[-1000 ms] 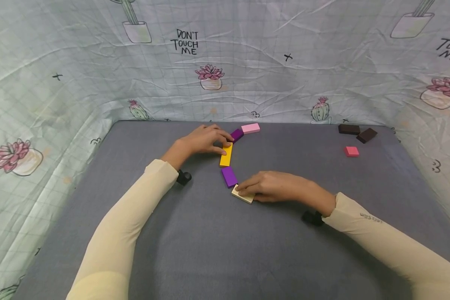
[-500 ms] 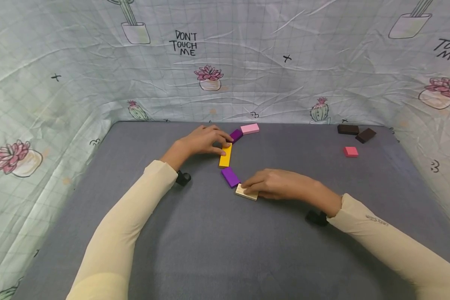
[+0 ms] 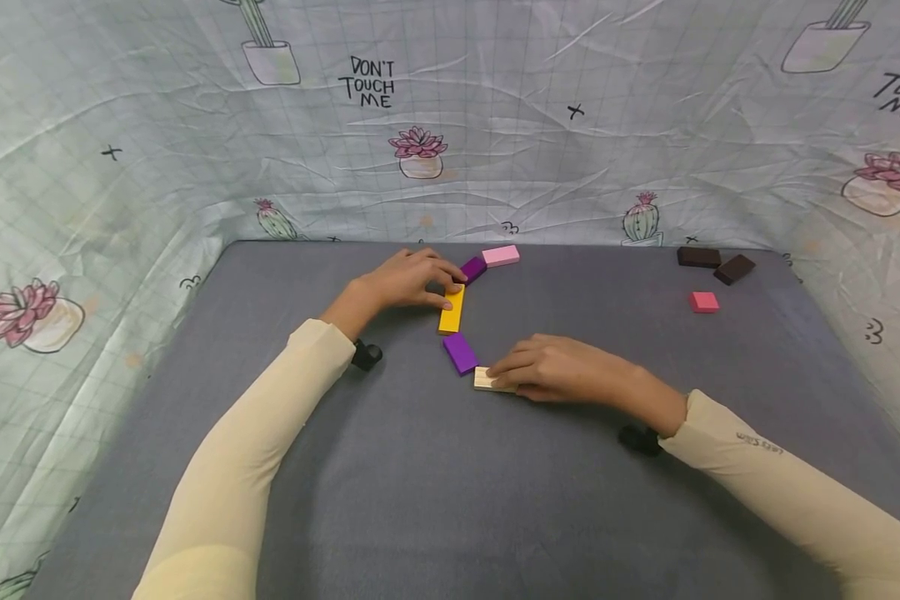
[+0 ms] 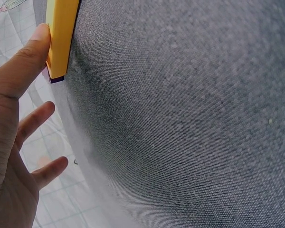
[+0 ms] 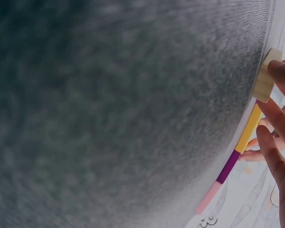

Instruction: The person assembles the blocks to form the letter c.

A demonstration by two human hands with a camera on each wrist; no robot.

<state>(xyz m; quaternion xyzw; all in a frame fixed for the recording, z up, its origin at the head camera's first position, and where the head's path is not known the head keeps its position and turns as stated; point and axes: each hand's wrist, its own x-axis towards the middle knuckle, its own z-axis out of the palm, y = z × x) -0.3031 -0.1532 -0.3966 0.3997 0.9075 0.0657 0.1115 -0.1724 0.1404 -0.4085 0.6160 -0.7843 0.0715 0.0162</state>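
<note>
Grey table (image 3: 390, 492) | curving row, far to near: pink block (image 3: 501, 256), plum block (image 3: 474, 269), yellow block (image 3: 452, 318), violet block (image 3: 461, 353), cream block (image 3: 483, 380) | far right: two brown blocks (image 3: 698, 257), red block (image 3: 704, 302)

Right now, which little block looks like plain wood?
The pale block pinched in the right hand, nearest the person. Its pale, grained face sets it apart: the others are purple, yellow, pink, reddish or dark brown.

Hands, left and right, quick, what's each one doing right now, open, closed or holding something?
Left hand: touching the yellow block; whether it grips cannot be told.
Right hand: closed, holding the pale wooden block.
</note>
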